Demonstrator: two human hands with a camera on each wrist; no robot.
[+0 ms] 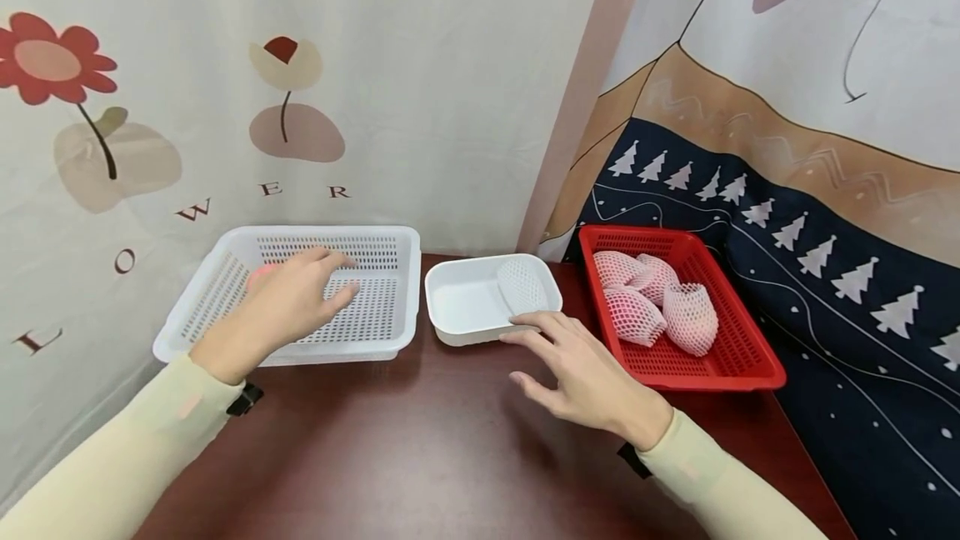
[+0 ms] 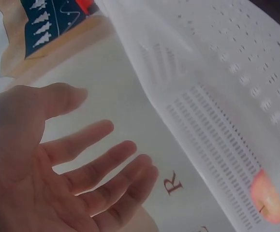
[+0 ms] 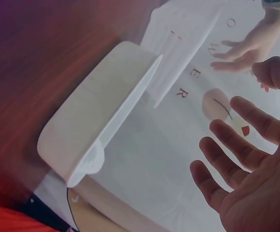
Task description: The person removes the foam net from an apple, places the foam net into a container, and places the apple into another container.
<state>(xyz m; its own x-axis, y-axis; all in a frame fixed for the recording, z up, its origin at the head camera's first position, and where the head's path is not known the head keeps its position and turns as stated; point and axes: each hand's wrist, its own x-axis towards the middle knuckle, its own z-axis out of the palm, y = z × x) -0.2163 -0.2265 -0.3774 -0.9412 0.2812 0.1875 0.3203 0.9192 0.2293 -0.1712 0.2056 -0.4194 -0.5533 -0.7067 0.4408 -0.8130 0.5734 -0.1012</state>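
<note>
My left hand [image 1: 295, 298] is held over the white perforated basket [image 1: 397, 307], its fingers spread and nothing in its grasp. In that basket lies a red-yellow apple [image 2: 270, 200], largely hidden behind the hand in the head view. My right hand [image 1: 585, 373] hovers at the near right side of a small white tub [image 1: 465, 298], fingers loosely extended and holding nothing. Whether its fingertips touch the tub's rim I cannot tell from the head view; the right wrist view shows them apart. A white foam net sleeve [image 1: 522, 286] leans inside the tub.
On the right stands a red basket [image 1: 738, 361] with several fruits in foam nets [image 1: 690, 319]. All containers sit along the back of a dark red-brown table [image 1: 420, 457]. Behind them hangs a pale printed curtain [image 1: 450, 107], and a dark tree-patterned cloth [image 1: 847, 340] borders the right side.
</note>
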